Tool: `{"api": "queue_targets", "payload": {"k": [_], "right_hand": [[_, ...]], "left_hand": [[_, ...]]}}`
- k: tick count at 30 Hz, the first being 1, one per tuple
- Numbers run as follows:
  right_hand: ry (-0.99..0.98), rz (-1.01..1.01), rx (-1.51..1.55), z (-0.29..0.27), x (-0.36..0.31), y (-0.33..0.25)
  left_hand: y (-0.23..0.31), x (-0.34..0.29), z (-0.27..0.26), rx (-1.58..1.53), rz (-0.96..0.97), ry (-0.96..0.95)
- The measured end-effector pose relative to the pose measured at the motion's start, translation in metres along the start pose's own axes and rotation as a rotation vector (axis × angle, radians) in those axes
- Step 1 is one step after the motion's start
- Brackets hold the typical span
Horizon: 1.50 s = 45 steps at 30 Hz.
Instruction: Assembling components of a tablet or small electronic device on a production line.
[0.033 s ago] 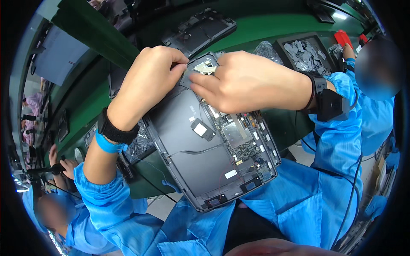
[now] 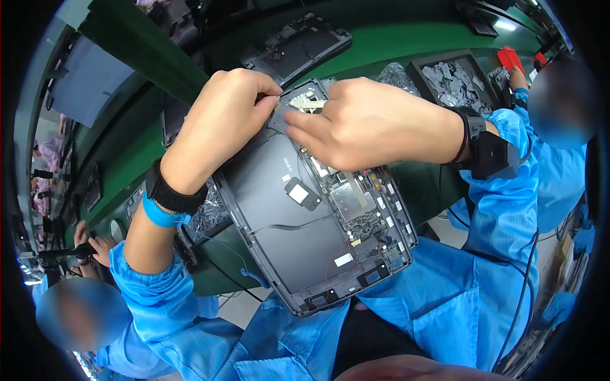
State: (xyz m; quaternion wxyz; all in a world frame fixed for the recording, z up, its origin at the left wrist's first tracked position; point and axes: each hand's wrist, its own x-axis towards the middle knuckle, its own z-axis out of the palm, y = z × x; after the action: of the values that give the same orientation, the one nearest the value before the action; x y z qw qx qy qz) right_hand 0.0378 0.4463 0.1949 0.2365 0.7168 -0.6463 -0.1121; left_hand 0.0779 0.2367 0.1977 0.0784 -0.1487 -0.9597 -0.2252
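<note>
An opened tablet-like device (image 2: 273,254) lies at a slant in front of me, its dark grey casing and circuit board (image 2: 349,203) exposed. A small black piece with a white label (image 2: 302,193) rests in the casing. At the far left corner, my left hand (image 2: 225,120) has its thumb and index finger pinched together at the edge; what lies between them cannot be made out. My right hand (image 2: 365,124) is curled over the far end, two fingertips on a dark grey piece beside a pale metallic part (image 2: 307,101). Its thumb and whatever it grips are hidden.
Another opened device (image 2: 305,44) lies beyond on the green bench. A black tray of grey pieces (image 2: 454,82) stands at the far right beside a clear plastic bag (image 2: 397,76). Co-workers sit on both sides; a cable (image 2: 232,279) hangs by the bench edge.
My right hand has shifted very slightly to the right. My left hand and the device stay in place. The co-worker at the left has leaned toward me.
</note>
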Motion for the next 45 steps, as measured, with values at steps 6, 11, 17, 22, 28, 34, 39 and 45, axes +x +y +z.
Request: {"api": "queue_targets", "payload": {"k": [6, 11, 17, 22, 28, 34, 39, 45], "right_hand": [[0.233, 0.131, -0.066, -0.005, -0.004, -0.01], [0.175, 0.307, -0.083, 0.008, -0.004, -0.017], [0.083, 0.264, -0.075, 0.001, 0.0, -0.013], [0.121, 0.252, -0.03, 0.001, -0.001, -0.009], [0.155, 0.284, -0.014, 0.004, 0.0, -0.011], [0.153, 0.248, 0.001, 0.005, -0.007, -0.001], [0.07, 0.265, 0.085, 0.003, -0.006, -0.001], [-0.137, 0.233, 0.11, -0.006, 0.005, -0.012]], "left_hand": [[-0.007, -0.001, -0.002, -0.015, 0.001, -0.008], [-0.003, 0.004, -0.003, -0.043, 0.052, 0.021], [-0.007, 0.005, 0.003, 0.021, 0.09, 0.051], [-0.007, 0.004, 0.005, 0.085, 0.091, 0.07], [-0.005, 0.003, -0.002, 0.055, 0.053, 0.041], [-0.003, 0.002, -0.003, 0.12, 0.103, 0.07], [-0.003, 0.0, 0.001, 0.151, 0.09, 0.052], [-0.001, -0.003, 0.007, 0.182, 0.114, 0.035]]}}
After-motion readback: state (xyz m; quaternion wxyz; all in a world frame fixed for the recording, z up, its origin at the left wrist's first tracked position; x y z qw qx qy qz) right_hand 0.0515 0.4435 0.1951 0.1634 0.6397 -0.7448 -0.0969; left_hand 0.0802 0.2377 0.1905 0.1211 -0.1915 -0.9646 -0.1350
